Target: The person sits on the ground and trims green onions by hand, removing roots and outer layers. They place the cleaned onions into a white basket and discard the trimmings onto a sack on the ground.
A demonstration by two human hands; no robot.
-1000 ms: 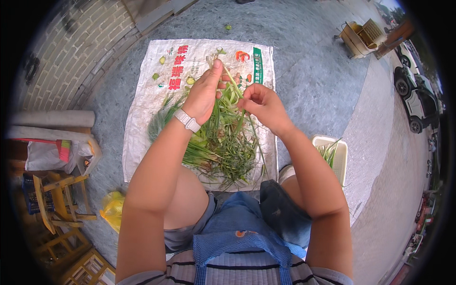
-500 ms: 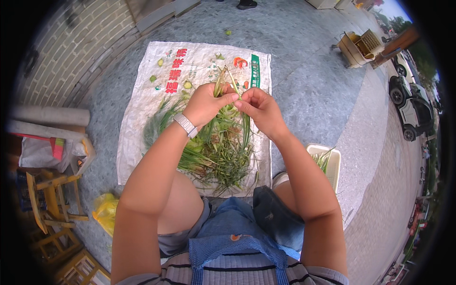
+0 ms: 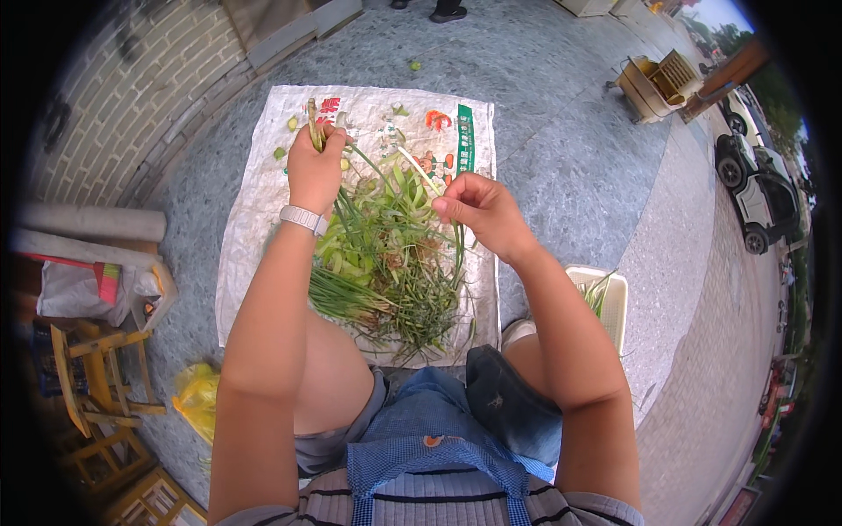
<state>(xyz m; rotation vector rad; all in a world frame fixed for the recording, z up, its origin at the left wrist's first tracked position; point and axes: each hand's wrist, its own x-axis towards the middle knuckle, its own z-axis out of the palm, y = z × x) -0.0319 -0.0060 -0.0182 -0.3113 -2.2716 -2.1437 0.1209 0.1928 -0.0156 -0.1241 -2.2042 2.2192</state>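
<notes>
My left hand point(image 3: 316, 171), a metal watch on its wrist, is closed round green onion stalks point(image 3: 313, 127) whose pale brownish ends stick up past the fingers. Its place is over the far left of a white woven sack point(image 3: 246, 219) spread on the ground. Over the sack's right side, my right hand point(image 3: 482, 215) pinches a spring onion point(image 3: 419, 168), white end pointing far left and green leaves hanging below. Between and below both hands lies a heap of green trimmings point(image 3: 421, 272). A bunch of spring onions point(image 3: 346, 294) rests at the heap's near left.
By my right knee stands a cream plastic basket point(image 3: 621, 316) with some green stalks in it. A yellow plastic bag point(image 3: 197, 394) and wooden stools point(image 3: 96, 373) are at the left. Farther off are a yellow mop bucket point(image 3: 653, 88) and another person's shoe point(image 3: 448, 15).
My hands have parted. The left moved left and away with its stalks, while the right stayed near its place, keeping the spring onion.
</notes>
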